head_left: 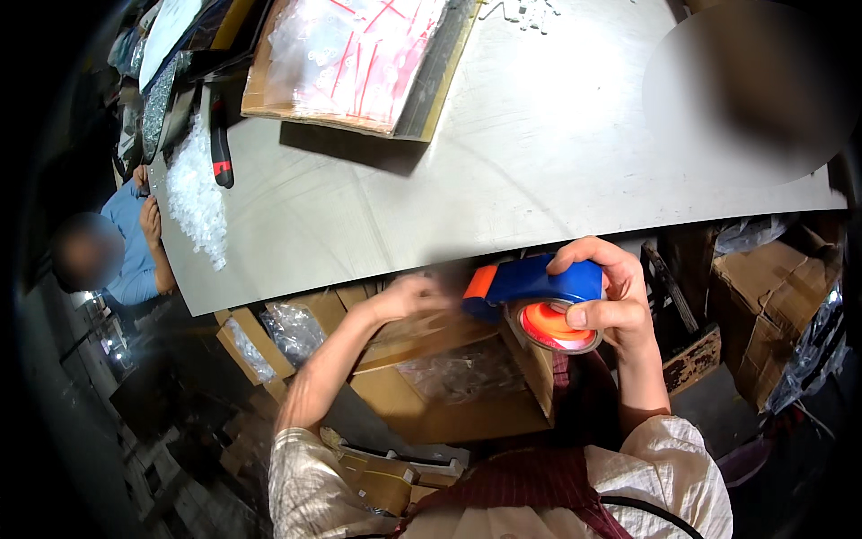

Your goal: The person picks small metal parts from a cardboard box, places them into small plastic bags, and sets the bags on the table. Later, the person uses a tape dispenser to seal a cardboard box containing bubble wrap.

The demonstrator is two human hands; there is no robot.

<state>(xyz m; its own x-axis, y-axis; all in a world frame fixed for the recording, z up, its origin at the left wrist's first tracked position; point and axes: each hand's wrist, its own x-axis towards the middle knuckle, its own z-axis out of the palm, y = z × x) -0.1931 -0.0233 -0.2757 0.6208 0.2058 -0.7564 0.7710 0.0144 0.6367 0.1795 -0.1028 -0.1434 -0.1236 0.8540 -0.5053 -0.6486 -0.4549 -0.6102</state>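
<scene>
One hand grips tape dispenser.

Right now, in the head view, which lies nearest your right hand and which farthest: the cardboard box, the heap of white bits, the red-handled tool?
From the right hand:
1. Cardboard box, just below-left, under the table edge.
2. Heap of white bits, far left on the table.
3. Red-handled tool, far left, farther back; nearly tied with the heap.

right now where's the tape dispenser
In the head view the blue and orange tape dispenser sits just right of centre, held in the right hand over an open cardboard box, just below the near edge of the grey table.
</scene>
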